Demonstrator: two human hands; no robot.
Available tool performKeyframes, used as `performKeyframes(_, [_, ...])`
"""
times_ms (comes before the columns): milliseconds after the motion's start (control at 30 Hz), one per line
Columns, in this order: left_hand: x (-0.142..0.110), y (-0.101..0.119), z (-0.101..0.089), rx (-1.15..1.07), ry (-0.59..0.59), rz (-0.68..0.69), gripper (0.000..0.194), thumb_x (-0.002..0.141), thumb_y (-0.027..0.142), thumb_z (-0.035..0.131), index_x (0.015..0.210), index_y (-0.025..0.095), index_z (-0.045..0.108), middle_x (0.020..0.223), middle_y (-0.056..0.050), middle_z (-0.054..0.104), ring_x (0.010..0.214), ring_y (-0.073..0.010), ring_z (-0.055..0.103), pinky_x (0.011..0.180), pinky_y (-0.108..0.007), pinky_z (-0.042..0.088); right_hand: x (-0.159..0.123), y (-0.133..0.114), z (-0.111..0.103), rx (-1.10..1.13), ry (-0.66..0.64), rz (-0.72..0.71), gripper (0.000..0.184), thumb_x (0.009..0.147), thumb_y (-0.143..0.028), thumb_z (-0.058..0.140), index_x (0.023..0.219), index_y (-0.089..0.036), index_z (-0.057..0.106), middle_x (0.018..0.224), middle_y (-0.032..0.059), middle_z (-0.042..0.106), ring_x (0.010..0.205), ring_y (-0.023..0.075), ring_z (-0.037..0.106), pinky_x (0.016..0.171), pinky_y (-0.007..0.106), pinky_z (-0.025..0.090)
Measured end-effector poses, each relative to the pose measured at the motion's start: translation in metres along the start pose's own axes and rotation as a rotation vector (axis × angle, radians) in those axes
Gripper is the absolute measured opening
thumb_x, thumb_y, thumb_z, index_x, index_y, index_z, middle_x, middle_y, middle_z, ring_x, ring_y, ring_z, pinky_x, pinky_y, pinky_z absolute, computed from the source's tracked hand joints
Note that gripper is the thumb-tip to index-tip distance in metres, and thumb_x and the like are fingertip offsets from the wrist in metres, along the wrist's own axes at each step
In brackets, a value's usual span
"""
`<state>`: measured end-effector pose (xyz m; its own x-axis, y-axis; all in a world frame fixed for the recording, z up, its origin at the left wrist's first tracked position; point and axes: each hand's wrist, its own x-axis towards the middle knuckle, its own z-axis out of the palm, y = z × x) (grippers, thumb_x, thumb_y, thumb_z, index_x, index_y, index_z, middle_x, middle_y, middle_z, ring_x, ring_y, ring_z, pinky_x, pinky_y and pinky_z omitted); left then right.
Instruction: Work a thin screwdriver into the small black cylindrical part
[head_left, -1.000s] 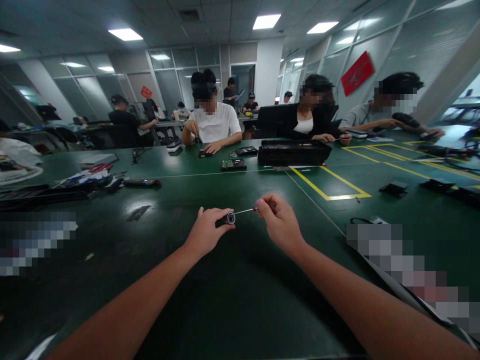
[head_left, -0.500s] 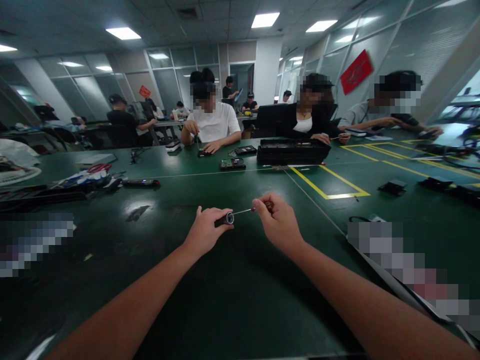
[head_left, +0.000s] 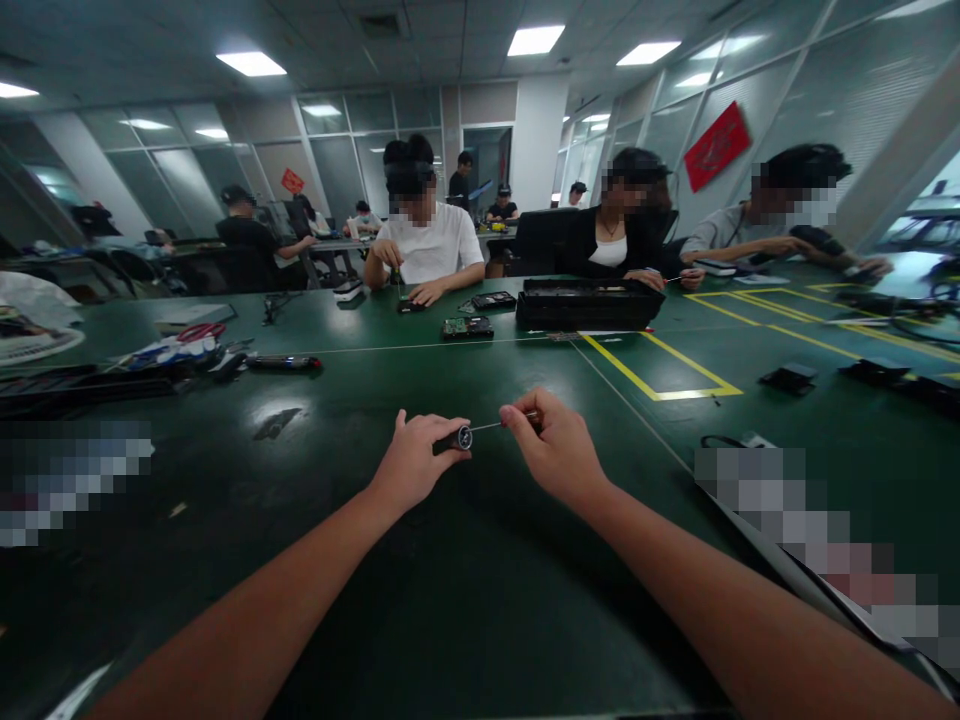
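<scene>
My left hand (head_left: 412,455) pinches a small dark cylindrical part (head_left: 463,438) between thumb and fingers, its round, silvery-rimmed end turned to the right. My right hand (head_left: 553,440) is closed around the handle of a screwdriver (head_left: 487,427), whose thin metal shaft points left. The shaft's tip lies at the round end of the cylinder; whether it sits inside I cannot tell. Most of the handle is hidden by my fingers. Both hands are held above the green tabletop (head_left: 480,600).
Ahead lie a circuit board (head_left: 467,327) and a long black housing (head_left: 589,303). A dark pen-like tool (head_left: 283,363) and red-handled scissors (head_left: 201,333) are at left. Black pieces (head_left: 789,378) lie at right. Across the table, a person in a white shirt (head_left: 442,245) works with a screwdriver.
The cylinder's round end has turned slightly more towards me, and less of the screwdriver shaft shows between my hands. Both hands keep their grip.
</scene>
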<state>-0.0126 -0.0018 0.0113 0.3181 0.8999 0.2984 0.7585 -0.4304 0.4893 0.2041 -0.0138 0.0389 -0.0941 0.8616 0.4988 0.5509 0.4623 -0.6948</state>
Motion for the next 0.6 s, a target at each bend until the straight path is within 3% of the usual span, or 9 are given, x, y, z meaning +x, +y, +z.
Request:
performKeyframes(433, [0.0007, -0.0028, 0.0005, -0.046, -0.007, -0.027, 0.038, 0.088, 0.035, 0.069, 0.126, 0.033, 0.065, 0.122, -0.003, 0.068, 0.119, -0.0275, 0.057, 0.118, -0.068, 0.011, 0.0003, -0.0027, -0.0027, -0.031, 0.028, 0.007, 0.024, 0.094, -0.039, 0.052, 0.078, -0.022, 0.055, 0.059, -0.0027, 0.058, 0.051, 0.0134, 0.052, 0.05, 0.026, 0.034])
performKeyframes(600, [0.0012, -0.0022, -0.0012, -0.074, 0.015, -0.032, 0.038, 0.087, 0.035, 0.069, 0.125, 0.032, 0.065, 0.12, -0.003, 0.069, 0.115, -0.0266, 0.059, 0.117, -0.062, 0.023, 0.0015, -0.003, -0.0041, -0.081, 0.099, 0.015, 0.024, 0.093, -0.037, 0.053, 0.074, -0.022, 0.052, 0.057, -0.0026, 0.056, 0.05, 0.0134, 0.051, 0.051, 0.027, 0.034])
